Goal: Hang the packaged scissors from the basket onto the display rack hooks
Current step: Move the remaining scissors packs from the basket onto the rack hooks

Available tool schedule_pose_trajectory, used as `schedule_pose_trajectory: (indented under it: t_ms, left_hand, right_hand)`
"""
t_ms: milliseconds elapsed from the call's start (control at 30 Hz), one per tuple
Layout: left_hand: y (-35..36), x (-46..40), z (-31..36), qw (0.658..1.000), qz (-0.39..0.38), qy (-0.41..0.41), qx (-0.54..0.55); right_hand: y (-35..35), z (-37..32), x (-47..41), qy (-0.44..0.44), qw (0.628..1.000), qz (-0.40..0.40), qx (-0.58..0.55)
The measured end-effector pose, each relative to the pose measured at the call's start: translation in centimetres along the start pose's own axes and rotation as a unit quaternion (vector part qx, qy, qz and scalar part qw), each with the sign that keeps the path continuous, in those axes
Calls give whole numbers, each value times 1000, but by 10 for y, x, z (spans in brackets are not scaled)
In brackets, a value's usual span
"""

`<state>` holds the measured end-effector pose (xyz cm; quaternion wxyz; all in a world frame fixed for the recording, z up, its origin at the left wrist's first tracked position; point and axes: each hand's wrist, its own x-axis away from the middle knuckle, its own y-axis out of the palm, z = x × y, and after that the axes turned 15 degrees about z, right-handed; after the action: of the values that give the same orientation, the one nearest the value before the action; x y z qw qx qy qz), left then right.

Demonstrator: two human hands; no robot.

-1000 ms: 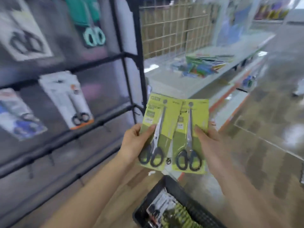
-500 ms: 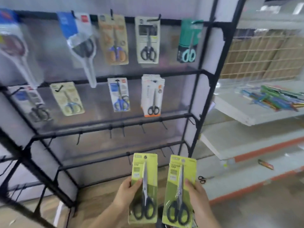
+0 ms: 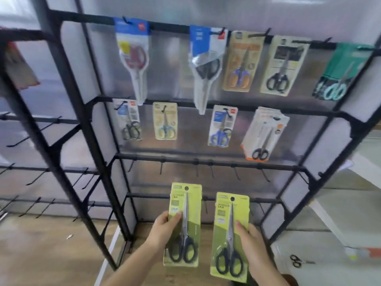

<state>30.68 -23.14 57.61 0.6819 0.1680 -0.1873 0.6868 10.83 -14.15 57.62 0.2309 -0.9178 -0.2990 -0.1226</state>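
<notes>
In the head view, the left hand [image 3: 165,230] grips one green scissors pack [image 3: 184,225] by its left edge, thumb curled over the front and fingers hidden behind the card; the right hand [image 3: 250,242] grips a second green scissors pack [image 3: 229,237] by its right edge in the same way. Both packs are held upright, side by side but apart, with the round hang holes at the top and the printed faces toward the camera; that looks like a deliberate hold, since it leaves the holes free and already turned the way the hung stock faces. They sit low and near, in front of the bottom part of the black display rack [image 3: 206,162], not yet on any hook. The third rail's bare hooks [image 3: 211,171] stand just above the left pack's top edge and seem the likely target, being the nearest unfilled row; another rail lies behind the packs. Above, the top row carries five hung packs, among them a long clear blister pack [image 3: 204,67] that dips past the second rail, and the second row carries four, the rightmost a white and orange pack [image 3: 265,134]. Each hangs from its own hook, handles down. The basket cannot be made out in this view, so what remains in it cannot be told. A loose pair of scissors [image 3: 296,261] lies on the floor at the near right.
</notes>
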Motion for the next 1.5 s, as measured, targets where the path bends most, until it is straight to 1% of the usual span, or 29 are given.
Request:
schedule_pose_trajectory:
  t_ms: [133, 200, 433, 600, 733, 900, 1000, 1167, 1300, 1500]
  left_hand:
    - [-63, -20, 30, 998, 44, 43, 7]
    - [-93, -34, 40, 997, 57, 48, 23]
    - [-185, -81, 47, 994, 100, 14, 34]
    - [-226, -116, 36, 994, 109, -4, 30]
    - [-234, -138, 29, 992, 121, -25, 26]
    - [-222, -165, 17, 989, 136, -49, 42]
    - [-214, -179, 10, 984, 153, -70, 56]
    - [-204, -194, 4, 979, 182, -73, 53]
    - [-197, -196, 1, 975, 192, -90, 65]
    - [-192, -196, -3, 969, 203, -114, 77]
  right_hand:
    - [71, -23, 30, -29, 997, -72, -5]
    - [101, -33, 43, -46, 995, -86, -12]
    - [203, -52, 70, -75, 990, -123, -1]
    - [266, -41, 80, -59, 989, -133, 29]
    - [301, -39, 72, -38, 987, -150, 49]
    - [342, -39, 41, -66, 983, -138, 101]
    - [366, -37, 18, -59, 982, -149, 96]
    - [390, -40, -8, -74, 974, -186, 104]
    - [410, -36, -24, -92, 974, -177, 107]
    - [423, -33, -40, -107, 967, -198, 115]
